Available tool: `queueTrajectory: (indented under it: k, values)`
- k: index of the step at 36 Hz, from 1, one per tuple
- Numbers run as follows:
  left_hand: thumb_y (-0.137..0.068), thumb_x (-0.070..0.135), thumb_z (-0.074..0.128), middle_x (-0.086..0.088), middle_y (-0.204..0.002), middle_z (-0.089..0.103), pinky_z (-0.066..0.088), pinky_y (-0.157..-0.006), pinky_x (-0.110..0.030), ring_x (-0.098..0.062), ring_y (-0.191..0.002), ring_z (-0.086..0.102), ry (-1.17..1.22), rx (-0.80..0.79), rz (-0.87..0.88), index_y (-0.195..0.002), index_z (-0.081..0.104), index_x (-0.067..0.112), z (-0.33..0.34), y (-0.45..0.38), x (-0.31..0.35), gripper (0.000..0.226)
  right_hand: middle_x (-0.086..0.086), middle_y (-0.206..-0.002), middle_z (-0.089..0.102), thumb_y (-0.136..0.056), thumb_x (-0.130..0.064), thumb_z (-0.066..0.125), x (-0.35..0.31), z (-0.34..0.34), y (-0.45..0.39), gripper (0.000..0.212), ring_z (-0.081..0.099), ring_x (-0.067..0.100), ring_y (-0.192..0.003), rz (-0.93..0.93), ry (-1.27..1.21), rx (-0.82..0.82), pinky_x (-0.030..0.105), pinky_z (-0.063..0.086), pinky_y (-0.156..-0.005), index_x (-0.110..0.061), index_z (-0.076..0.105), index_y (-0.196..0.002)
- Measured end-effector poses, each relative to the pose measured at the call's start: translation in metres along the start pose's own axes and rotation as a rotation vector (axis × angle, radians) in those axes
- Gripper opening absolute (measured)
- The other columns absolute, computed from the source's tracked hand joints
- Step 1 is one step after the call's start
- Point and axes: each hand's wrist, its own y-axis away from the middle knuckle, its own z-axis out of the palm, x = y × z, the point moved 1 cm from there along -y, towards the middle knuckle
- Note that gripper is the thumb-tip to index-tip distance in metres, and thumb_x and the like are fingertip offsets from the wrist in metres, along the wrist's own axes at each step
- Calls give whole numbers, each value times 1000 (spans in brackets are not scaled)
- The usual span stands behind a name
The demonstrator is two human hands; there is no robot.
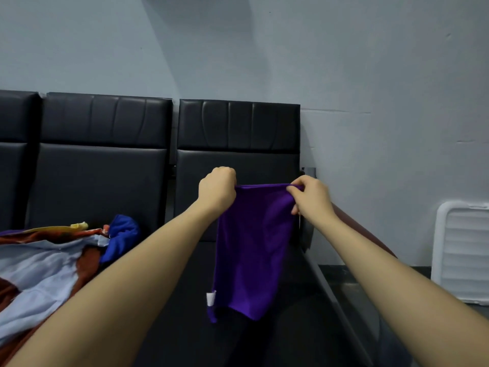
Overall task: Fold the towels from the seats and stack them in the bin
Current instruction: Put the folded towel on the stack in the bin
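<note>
A purple towel (251,250) hangs in the air over the right-hand black seat (264,340). My left hand (217,190) grips its top left corner and my right hand (311,198) pinches its top right corner, so the top edge is stretched between them. The cloth looks doubled over, with a small white tag at its lower left. On the seat to the left lies a heap of towels (47,260): light blue, rust brown, yellow and a bright blue one (121,237). A white ribbed bin (461,252) stands on the floor at the far right.
A row of black padded seats with backrests (105,144) runs along a pale wall. A metal armrest and frame (309,234) edges the right seat. A reddish-brown curved object (370,234) shows behind my right forearm. Dark floor lies between seat and bin.
</note>
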Motion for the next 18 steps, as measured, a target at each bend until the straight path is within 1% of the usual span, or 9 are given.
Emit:
queueTrajectory:
  k: [1,3,6,8,11,12,14,16,18]
  values:
    - [-83,-7,47,-10,-106,58,36,-67,-34,-30,-93,56,11,11,-1,-100,60,5,0,-3,-1,25,10,-62,62,-94,-14,57,-1,2,-3,7,59,12,-41,34,-86,8,21,47,-44,-8,58,-92]
    - [-83,-6,49,-10,-104,57,36,-66,-34,-29,-91,54,45,27,0,-97,57,5,0,-10,-4,19,11,-64,61,-94,-13,57,-3,8,-11,7,57,10,-39,73,-210,61,17,43,-40,-10,54,-89]
    - [-84,-2,52,-7,-100,58,38,-65,-34,-25,-87,52,131,15,2,-93,56,7,1,-22,-10,13,9,-80,62,-94,-11,55,-5,16,-20,2,60,14,-56,51,-248,114,19,49,-50,-13,55,-93]
    - [-85,0,54,-7,-98,60,44,-67,-34,-23,-89,55,214,-11,15,-92,62,7,0,-29,-13,13,7,-92,61,-93,-7,52,-4,18,-24,10,61,18,-75,23,-215,92,23,51,-62,-15,55,-98]
    - [-85,3,51,-7,-90,64,45,-63,-26,-18,-81,57,319,-63,11,-92,69,3,-1,-33,-14,19,7,-101,60,-92,-4,50,-1,18,-27,14,60,20,-86,12,-203,99,21,46,-64,-16,54,-100]
    - [-85,4,51,-6,-84,63,42,-58,-22,-15,-75,55,338,-77,0,-90,69,2,-2,-32,-13,19,7,-98,61,-93,-5,50,0,18,-28,11,61,18,-82,2,-203,122,19,45,-63,-14,55,-98]
    - [-86,7,51,-3,-74,59,39,-53,-19,-13,-67,53,338,-99,-12,-88,69,1,1,-32,-13,19,6,-81,61,-94,-7,52,0,16,-29,7,59,5,-60,-16,-208,172,11,42,-54,-10,58,-95]
    - [-89,8,54,-6,-78,61,45,-62,-25,-17,-72,56,297,-129,-10,-90,70,1,4,-33,-14,18,1,-67,58,-95,-8,52,0,16,-29,8,53,1,-41,-21,-241,209,9,40,-45,-10,60,-92]
    - [-89,9,57,-11,-83,64,54,-72,-35,-26,-80,62,245,-161,-8,-88,71,2,7,-34,-15,15,-1,-65,59,-95,-10,53,1,16,-29,10,53,3,-39,-15,-236,219,13,44,-47,-12,62,-92]
